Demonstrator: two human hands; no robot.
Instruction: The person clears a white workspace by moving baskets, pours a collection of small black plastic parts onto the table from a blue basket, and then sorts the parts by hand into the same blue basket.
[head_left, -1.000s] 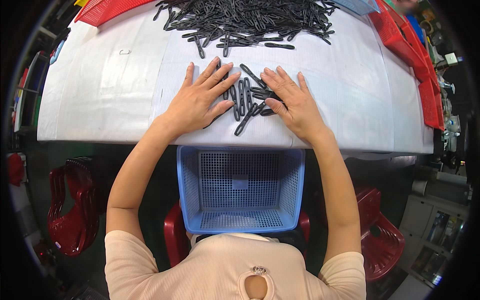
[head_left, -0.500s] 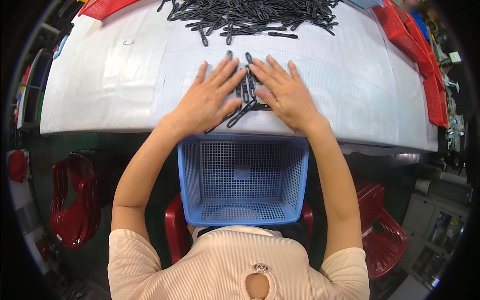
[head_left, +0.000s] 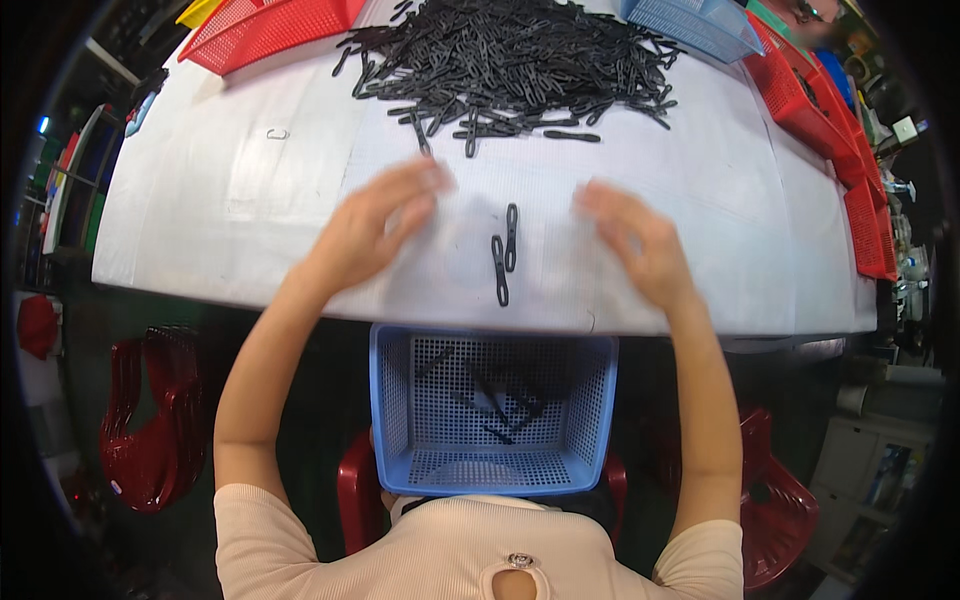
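Two slim black plastic pieces (head_left: pixel 511 238) with slotted ends lie side by side, slightly offset, on the white table in front of me. My left hand (head_left: pixel 378 228) is above the table to their left, fingers stretched forward and thumb apart, holding nothing I can see. My right hand (head_left: pixel 640 243) hovers to their right with its fingers loosely extended and blurred at the tips. Below the table edge, a blue perforated basket (head_left: pixel 392 410) rests at my lap with several black pieces (head_left: pixel 490 388) inside. A large pile of the same black pieces (head_left: pixel 515 60) spreads beyond my hands.
Red baskets (head_left: pixel 270 38) stand at the far left and along the right edge (head_left: pixel 868 215). A pale blue basket (head_left: pixel 695 28) is at the far right. A small bent hook (head_left: pixel 278 134) lies on the white tabletop (head_left: pixel 220 220). Dark red plastic chairs (head_left: pixel 150 440) stand on both sides.
My hands have moved apart from the small group of black pieces at the table edge. Several pieces are now in the basket, which was bare before; two remain on the table there.
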